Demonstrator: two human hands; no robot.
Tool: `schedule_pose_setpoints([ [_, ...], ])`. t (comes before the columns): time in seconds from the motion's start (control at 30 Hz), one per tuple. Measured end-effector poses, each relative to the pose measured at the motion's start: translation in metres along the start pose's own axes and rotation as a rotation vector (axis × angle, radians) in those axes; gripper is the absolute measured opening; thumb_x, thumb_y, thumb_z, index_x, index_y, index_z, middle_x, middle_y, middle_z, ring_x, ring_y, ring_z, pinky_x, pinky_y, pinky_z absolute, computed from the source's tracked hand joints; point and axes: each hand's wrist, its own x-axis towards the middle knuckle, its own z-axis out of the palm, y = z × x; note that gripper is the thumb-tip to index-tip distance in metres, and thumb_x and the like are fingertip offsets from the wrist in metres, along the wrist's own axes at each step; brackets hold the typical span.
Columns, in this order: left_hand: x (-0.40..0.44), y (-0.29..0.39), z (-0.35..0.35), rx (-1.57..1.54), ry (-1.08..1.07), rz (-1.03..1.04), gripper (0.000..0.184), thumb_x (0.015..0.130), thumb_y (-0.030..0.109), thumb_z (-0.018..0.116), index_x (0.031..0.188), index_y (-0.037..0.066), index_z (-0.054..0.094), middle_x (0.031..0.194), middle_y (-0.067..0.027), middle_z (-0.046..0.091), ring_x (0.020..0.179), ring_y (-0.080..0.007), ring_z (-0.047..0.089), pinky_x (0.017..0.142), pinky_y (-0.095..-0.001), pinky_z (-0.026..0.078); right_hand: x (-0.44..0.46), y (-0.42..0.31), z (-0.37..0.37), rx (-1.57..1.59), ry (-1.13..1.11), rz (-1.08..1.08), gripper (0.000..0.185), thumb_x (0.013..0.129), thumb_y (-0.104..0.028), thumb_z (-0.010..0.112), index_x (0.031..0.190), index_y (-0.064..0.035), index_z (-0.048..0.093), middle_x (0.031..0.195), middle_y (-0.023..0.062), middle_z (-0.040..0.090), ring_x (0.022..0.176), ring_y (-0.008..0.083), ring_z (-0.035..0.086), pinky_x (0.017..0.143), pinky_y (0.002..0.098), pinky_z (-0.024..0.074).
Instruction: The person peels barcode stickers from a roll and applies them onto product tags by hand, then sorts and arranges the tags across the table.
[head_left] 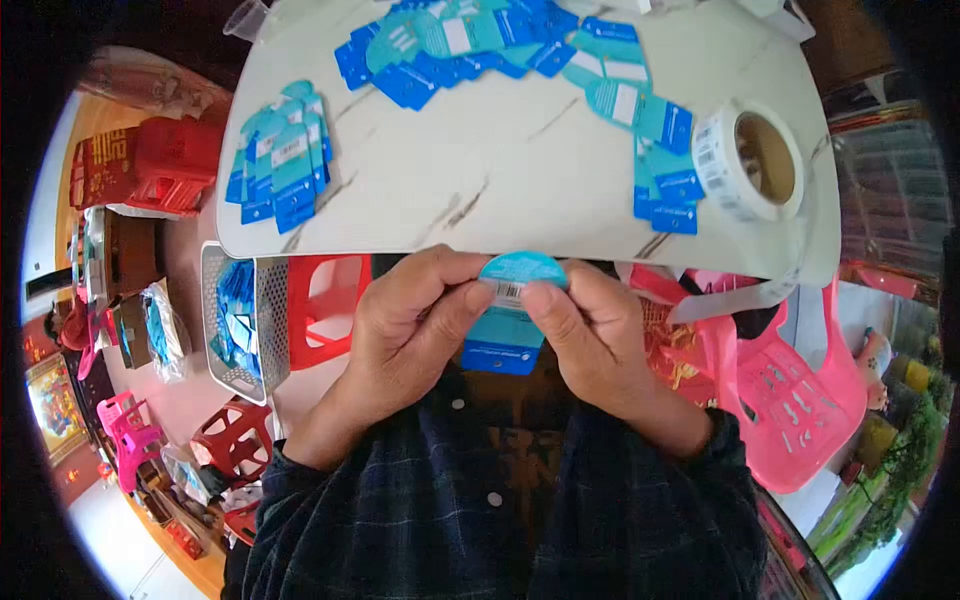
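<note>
1. Pinching a blue-teal card (500,335) in left grip (415,310) and right grip (602,330), closed thumb-to-finger.
2. Framing its barcode label (510,290) between both.
3. Holding it just beside the near edge of the counter (400,190).

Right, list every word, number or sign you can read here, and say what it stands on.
Nothing reads clearly enough to quote.
Held card: barcode sticker and printed lines, too small.
Cards on the table: labels and print, too small.
Label roll: dark printed marks, too blurred.
Brown shirt: large letters, too dim.
Red item at left: gold sign, too blurred.
</note>
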Motion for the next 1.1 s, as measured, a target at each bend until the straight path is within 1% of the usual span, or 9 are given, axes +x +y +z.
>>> schedule_pose_setpoints([
  [0.13,0.001,0.002,-0.014,0.328,0.184,-0.002,0.018,0.095,0.002,0.062,0.112,0.000,0.067,0.094,-0.0079,0.066,0.074,-0.0151,0.057,0.065,-0.0244,0.045,-0.001,0.001,-0.006,0.048,0.059,-0.005,0.015,0.097,-0.009,0.059,0.102,0.0031,0.067,0.077,0.0051,0.066,0.066,0.0123,0.057,0.063,0.0222,0.0456],
  [0.23,0.004,-0.005,-0.046,0.418,0.565,-0.248,0.027,0.095,0.012,0.064,0.119,-0.001,0.066,0.096,-0.0080,0.068,0.079,-0.0145,0.060,0.069,-0.0241,0.047,-0.006,-0.004,-0.023,-0.018,0.121,-0.053,0.016,0.097,-0.009,0.059,0.101,0.0035,0.068,0.078,0.0062,0.069,0.066,0.0127,0.059,0.063,0.0229,0.0461],
  [0.37,0.017,-0.036,-0.108,0.693,0.854,-0.095,0.031,0.100,0.019,0.059,0.123,-0.001,0.066,0.095,-0.0063,0.066,0.079,-0.0113,0.055,0.071,-0.0222,0.046,-0.024,0.004,-0.046,-0.073,0.346,-0.022,0.016,0.096,-0.006,0.055,0.099,0.0036,0.068,0.077,0.0078,0.068,0.065,0.0130,0.058,0.063,0.0231,0.0459],
  [0.5,0.027,-0.056,-0.152,0.588,0.813,-0.219,0.032,0.099,0.021,0.060,0.124,0.001,0.065,0.111,-0.0112,0.067,0.090,-0.0186,0.062,0.076,-0.0259,0.049,-0.041,0.012,-0.070,-0.147,0.627,-0.089,0.018,0.098,-0.008,0.052,0.097,0.0028,0.066,0.077,0.0064,0.066,0.066,0.0125,0.055,0.065,0.0238,0.0450],
  [0.63,0.038,-0.072,-0.156,1.433,0.805,-0.101,0.031,0.099,0.021,0.059,0.123,0.002,0.065,0.119,-0.0141,0.066,0.101,-0.0266,0.063,0.084,-0.0311,0.049,-0.056,0.021,-0.102,-0.215,0.971,-0.098,0.022,0.101,-0.011,0.048,0.099,0.0018,0.065,0.078,0.0045,0.064,0.071,0.0125,0.053,0.075,0.0256,0.0447],
  [0.73,0.055,-0.056,-0.115,1.443,0.763,0.030,0.031,0.093,0.016,0.065,0.122,0.004,0.066,0.120,-0.0138,0.067,0.107,-0.0309,0.063,0.092,-0.0368,0.048,-0.072,0.037,-0.128,-0.218,1.035,-0.149,0.022,0.102,-0.012,0.047,0.102,0.0018,0.065,0.081,0.0053,0.065,0.074,0.0128,0.053,0.078,0.0264,0.0442],
  [0.83,0.076,-0.054,-0.055,1.082,0.408,0.379,0.041,0.081,0.007,0.075,0.121,0.007,0.067,0.120,-0.0116,0.068,0.111,-0.0267,0.062,0.099,-0.0386,0.046,-0.081,0.046,-0.142,-0.220,1.086,-0.195,0.023,0.103,-0.012,0.046,0.104,0.0019,0.064,0.085,0.0060,0.065,0.077,0.0131,0.053,0.081,0.0272,0.0437],
  [0.97,0.107,-0.032,0.028,0.912,-0.011,0.492,0.037,0.086,0.015,0.072,0.121,0.004,0.066,0.137,-0.0109,0.059,0.122,-0.0281,0.055,0.102,-0.0407,0.043,-0.086,0.049,-0.151,-0.232,1.129,-0.246,0.023,0.103,-0.010,0.046,0.113,0.0031,0.062,0.095,0.0079,0.066,0.087,0.0146,0.056,0.085,0.0277,0.0439],
  [1.1,0.142,-0.038,0.067,0.891,-0.071,0.535,0.036,0.087,0.015,0.070,0.121,0.003,0.066,0.135,-0.0115,0.060,0.122,-0.0298,0.056,0.103,-0.0403,0.043,-0.076,0.054,-0.153,-0.307,1.298,-0.239,0.027,0.104,-0.014,0.047,0.117,0.0035,0.062,0.097,0.0085,0.066,0.089,0.0151,0.057,0.085,0.0278,0.0444],
])
